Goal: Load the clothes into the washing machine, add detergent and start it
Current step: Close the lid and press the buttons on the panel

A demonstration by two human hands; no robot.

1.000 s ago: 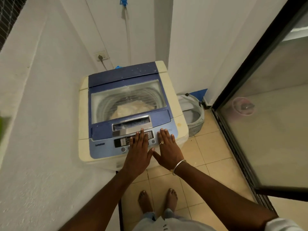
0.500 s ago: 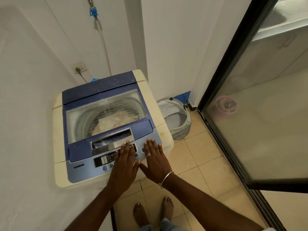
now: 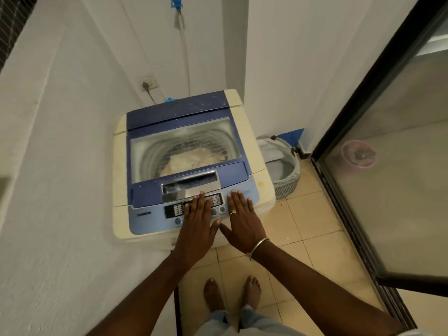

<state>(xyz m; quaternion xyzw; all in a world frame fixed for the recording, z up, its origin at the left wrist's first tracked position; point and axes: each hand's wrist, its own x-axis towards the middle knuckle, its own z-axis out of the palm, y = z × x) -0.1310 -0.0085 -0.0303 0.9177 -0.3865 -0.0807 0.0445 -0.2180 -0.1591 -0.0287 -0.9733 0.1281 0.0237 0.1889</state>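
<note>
On control panel of blue-and-cream top-loading washing machine (image 3: 189,166) — left hand (image 3: 196,229) and right hand (image 3: 242,224) both flat, fingers spread, holding nothing. Glass lid shut — pale clothes (image 3: 191,161) inside drum. Grey mesh laundry basket (image 3: 281,166) beside machine.

Both bare forearms reach toward 12 o'clock from the frame's lower edge. The left hand (image 3: 196,226) lies flat, palm down, fingers extended together. The right hand (image 3: 243,223), at its 3 o'clock, is likewise flat, thumbs nearly touching.
</note>
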